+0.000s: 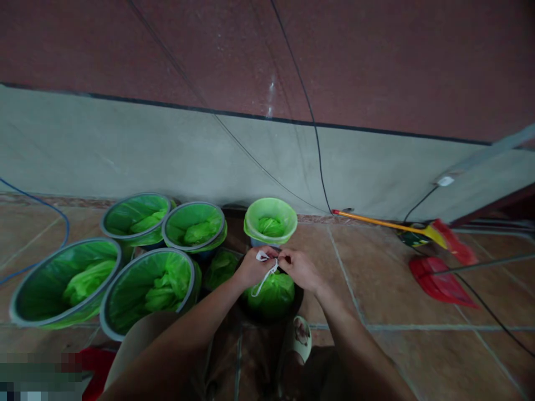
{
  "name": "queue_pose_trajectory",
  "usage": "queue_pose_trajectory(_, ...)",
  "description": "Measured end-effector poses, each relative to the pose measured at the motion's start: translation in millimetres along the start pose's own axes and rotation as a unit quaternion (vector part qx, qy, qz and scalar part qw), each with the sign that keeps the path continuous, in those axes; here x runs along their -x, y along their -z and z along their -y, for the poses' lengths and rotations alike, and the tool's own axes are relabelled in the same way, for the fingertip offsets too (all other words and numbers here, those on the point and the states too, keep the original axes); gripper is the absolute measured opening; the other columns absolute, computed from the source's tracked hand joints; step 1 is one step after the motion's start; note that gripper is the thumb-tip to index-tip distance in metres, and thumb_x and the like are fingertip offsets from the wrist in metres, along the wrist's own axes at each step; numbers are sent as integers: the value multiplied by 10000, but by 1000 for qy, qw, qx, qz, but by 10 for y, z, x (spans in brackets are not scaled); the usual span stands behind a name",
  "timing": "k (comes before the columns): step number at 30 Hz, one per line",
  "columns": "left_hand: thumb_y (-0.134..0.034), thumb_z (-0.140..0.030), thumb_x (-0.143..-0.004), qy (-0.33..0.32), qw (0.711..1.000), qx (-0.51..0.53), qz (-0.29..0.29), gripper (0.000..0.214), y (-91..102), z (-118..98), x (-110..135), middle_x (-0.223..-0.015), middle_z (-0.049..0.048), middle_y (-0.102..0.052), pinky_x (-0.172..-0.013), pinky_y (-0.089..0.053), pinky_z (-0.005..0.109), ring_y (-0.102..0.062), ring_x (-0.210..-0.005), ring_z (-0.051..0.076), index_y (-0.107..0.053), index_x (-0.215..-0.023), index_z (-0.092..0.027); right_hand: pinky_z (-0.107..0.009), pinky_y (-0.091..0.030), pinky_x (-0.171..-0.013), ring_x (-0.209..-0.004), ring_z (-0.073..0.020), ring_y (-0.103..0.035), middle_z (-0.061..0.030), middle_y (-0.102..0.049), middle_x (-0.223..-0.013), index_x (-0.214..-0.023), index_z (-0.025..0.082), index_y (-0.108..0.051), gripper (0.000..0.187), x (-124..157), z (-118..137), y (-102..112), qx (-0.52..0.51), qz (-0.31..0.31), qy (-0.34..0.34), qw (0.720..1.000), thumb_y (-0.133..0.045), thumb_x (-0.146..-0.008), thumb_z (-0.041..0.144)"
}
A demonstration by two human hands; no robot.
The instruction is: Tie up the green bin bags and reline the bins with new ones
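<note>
A white drawstring (pixel 266 271) is pinched between the left hand (pixel 253 267) and the right hand (pixel 301 270). Both hands are closed narrowly on it, fingertips nearly meeting. The knotted part is held level between the two hands. From there a thin loop hangs with its long axis slanting down and to the left, across the top of a green bag (pixel 273 295). The bag is bunched and sits in a dark bin just below the hands, on the tiled floor (pixel 376 289) near its far edge along the wall (pixel 125 145).

Seven green bags can be counted. Four line grey-rimmed bins (pixel 148 289) grouped to the left of the hands. One is folded over the rim of a smaller bin (pixel 270 220) just beyond the hands, against the wall. One is partly hidden between the left forearm and the grey-rimmed group. One is the bag being tied.

To the right, well apart, one broom (pixel 388 224) is laid with its yellow handle pointing left along the foot of the wall. One red dustpan (pixel 438 281) is seen just in front of it. A slipper (pixel 301 337) is seen below the bag.
</note>
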State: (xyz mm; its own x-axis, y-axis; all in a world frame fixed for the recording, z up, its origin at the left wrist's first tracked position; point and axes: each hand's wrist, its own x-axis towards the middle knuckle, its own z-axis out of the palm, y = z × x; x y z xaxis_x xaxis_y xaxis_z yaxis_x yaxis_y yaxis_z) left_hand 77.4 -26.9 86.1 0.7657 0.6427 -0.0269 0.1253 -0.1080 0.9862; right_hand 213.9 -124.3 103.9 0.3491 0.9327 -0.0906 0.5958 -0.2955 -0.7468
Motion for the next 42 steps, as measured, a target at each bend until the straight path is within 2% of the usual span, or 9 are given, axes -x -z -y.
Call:
queue_pose_trajectory(3,-607,-124,-720,1,999,-36,-5,128,15,-14,9,-697,5,-685,-608,-459,205,-580,-612,101,-708,-799,-134,-256,-359,-641,-646,-135,-532,-7,-628,-696,-749,189,-653,182,-12,-42,-30,3,-1,9,1000,-501,-819,261)
queue_pose_trajectory(10,-574,-118,-761,-27,995,-91,-34,129,22,-37,43,-720,3,-679,-614,-445,201,-585,-639,105,-699,-744,-149,-226,-358,-545,-546,-105,-482,33,-552,-617,-779,182,-641,294,-25,-168,-108,-208,115,-64,969,-558,-806,462)
queue_pose_trajectory(15,-579,-128,-770,-51,993,-106,-27,124,28,-51,44,-720,2,-676,-650,-452,208,-595,-667,111,-692,-727,-157,-225,-367,-559,-553,-100,-477,31,-567,-628,-785,180,-650,283,-23,-168,-134,-248,93,-67,962,-622,-759,461)
queue_pose_trajectory(22,-582,-117,-735,-6,996,-88,26,108,28,26,-1,-626,-26,-634,-587,-423,196,-543,-584,94,-684,-725,-152,-237,-384,-630,-642,-126,-548,-5,-649,-707,-784,185,-667,153,-13,-117,-49,1,67,16,998,-522,-823,212)
queue_pose_trajectory(28,-571,-112,-742,9,990,-134,46,133,58,42,-16,-653,-8,-663,-613,-452,209,-577,-609,112,-697,-754,-151,-243,-434,-740,-790,-152,-648,-66,-730,-897,-881,188,-704,227,63,2,1,141,60,49,987,-479,-872,166)
queue_pose_trajectory(32,-558,-71,-738,-4,958,-285,22,167,114,102,13,-782,49,-708,-769,-488,263,-641,-752,165,-697,-739,-163,-306,-455,-782,-857,-229,-676,-150,-743,-929,-857,152,-733,240,61,-109,-55,239,52,-7,970,-493,-862,160)
queue_pose_trajectory(36,-574,-98,-770,55,923,-377,46,127,165,209,57,-770,72,-701,-821,-496,304,-667,-802,211,-670,-737,-175,-322,-471,-763,-838,-248,-686,-162,-746,-895,-795,150,-739,229,51,-300,-113,276,58,-86,956,-516,-849,150)
queue_pose_trajectory(39,-574,-72,-753,85,906,-410,57,164,194,246,84,-843,88,-707,-863,-495,324,-678,-885,234,-664,-834,-182,-313,-478,-851,-971,-238,-676,-129,-732,-1059,-1066,164,-720,306,52,-369,-137,224,65,-85,969,-564,-806,123)
queue_pose_trajectory(42,-598,-64,-708,101,894,-432,62,311,201,266,101,-995,141,-698,-874,-502,352,-676,-957,267,-650,-999,-162,-339,-428,-1007,-1234,-261,-555,-151,-572,-1375,-1441,163,-464,762,66,-342,-210,194,66,-63,977,-662,-707,104)
